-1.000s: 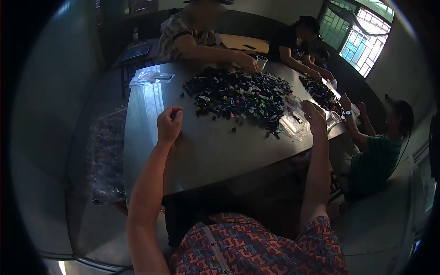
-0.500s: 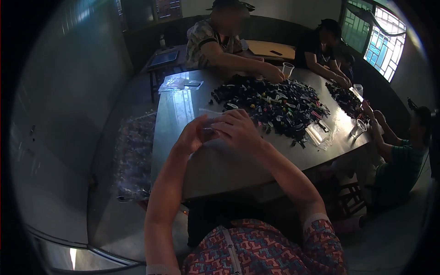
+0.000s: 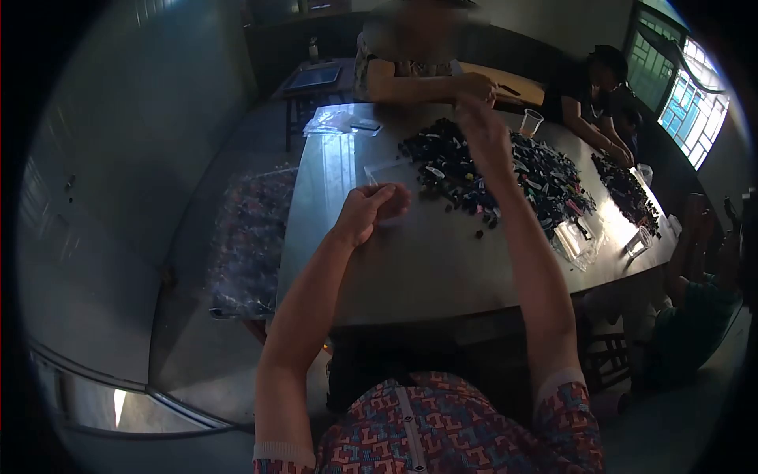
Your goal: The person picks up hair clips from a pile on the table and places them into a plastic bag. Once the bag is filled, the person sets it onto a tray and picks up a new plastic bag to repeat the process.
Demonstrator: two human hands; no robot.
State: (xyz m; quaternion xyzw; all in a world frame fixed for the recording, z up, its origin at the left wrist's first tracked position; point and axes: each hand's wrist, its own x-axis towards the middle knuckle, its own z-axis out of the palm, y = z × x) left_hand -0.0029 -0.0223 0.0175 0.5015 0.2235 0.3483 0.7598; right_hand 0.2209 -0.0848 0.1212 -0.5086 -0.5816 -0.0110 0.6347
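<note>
My left hand (image 3: 369, 212) is closed above the near left part of the metal table (image 3: 395, 284), with a clear plastic bag (image 3: 385, 168) showing at its fingers. My right hand (image 3: 483, 138) is raised over the big pile of small dark pieces (image 3: 545, 178); motion smears its fingers, so what it holds, if anything, does not show. Some white, red and green bits lie among the dark ones.
Flat clear bags (image 3: 339, 120) lie at the table's far left corner. A clear cup (image 3: 530, 122) stands behind the pile, another (image 3: 638, 242) at the right. Co-workers sit at the far and right sides. A plastic-covered bundle (image 3: 253, 237) is left of the table.
My hands were together around the clear plastic; now my right hand has moved away, forward and right over the pile. The view has shifted, and the far co-worker's arm has drawn back from the pile.
</note>
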